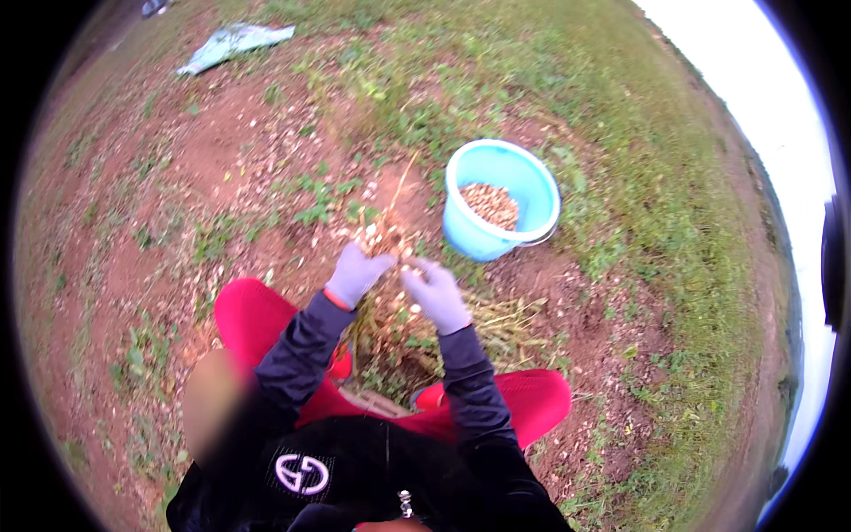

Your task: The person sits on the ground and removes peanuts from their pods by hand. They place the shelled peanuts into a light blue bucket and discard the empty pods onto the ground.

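My left hand (358, 274), in a pale lilac glove, grips a dried peanut plant (382, 233) by its roots and pods. From there a thin straw-coloured stem (404, 179) sticks up and away from me. My right hand (435, 292), gloved alike, is at the near side of the same bunch with its fingers bent against the pods; whether it grasps one is too blurred to tell. A light blue plastic bucket (459, 229) stands ahead and to the right, partly filled with peanuts in their shells (492, 205). Neither hand touches it.
Pulled dry stalks (512, 326) lie beside my right knee. My red-trousered legs (538, 402) are bent to either side over a low seat (375, 402). A pale plastic sack (233, 45) lies at the far left. Weeds and reddish soil (219, 146) surround me.
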### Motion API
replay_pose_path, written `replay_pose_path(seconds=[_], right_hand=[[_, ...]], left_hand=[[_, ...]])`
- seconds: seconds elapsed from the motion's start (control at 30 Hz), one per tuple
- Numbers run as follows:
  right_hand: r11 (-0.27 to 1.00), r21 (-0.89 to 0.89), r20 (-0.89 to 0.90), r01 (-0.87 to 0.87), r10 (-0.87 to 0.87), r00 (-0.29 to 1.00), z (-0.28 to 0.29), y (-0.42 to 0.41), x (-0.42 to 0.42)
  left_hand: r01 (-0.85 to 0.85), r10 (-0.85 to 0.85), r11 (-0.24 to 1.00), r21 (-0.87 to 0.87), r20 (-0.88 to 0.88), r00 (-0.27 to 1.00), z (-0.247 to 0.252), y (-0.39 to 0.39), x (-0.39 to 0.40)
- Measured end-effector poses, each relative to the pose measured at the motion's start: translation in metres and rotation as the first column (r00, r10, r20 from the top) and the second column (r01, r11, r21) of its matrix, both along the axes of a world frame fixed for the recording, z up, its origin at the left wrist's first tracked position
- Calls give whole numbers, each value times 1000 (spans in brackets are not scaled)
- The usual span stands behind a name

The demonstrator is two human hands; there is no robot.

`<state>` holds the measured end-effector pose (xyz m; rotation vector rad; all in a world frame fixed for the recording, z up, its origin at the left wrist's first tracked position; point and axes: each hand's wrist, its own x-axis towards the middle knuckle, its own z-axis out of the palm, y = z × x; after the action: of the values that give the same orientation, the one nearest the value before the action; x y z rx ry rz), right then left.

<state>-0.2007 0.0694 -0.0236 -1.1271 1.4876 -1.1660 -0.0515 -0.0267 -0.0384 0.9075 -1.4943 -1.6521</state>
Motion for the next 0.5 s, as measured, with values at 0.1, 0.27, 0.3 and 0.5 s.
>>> replay_pose_path(seconds=[0.1, 0.27, 0.3, 0.5], right_hand=[[993, -101, -266, 61, -86, 960, -7, -10, 9], [998, -7, -681, -68, 45, 731, -14, -13, 17], [990, -45, -570, -131, 82, 817, -18, -12, 17], [961, 197, 839, 194, -267, 473, -30, -85, -60]], left_hand=[[-16, 23, 987, -162, 47, 999, -28, -13, 3], [30, 318, 871, -490, 611, 725, -57, -24, -24], [-22, 378, 857, -514, 600, 705, -62, -37, -20], [-413, 509, 854, -316, 351, 786, -68, -89, 10]])
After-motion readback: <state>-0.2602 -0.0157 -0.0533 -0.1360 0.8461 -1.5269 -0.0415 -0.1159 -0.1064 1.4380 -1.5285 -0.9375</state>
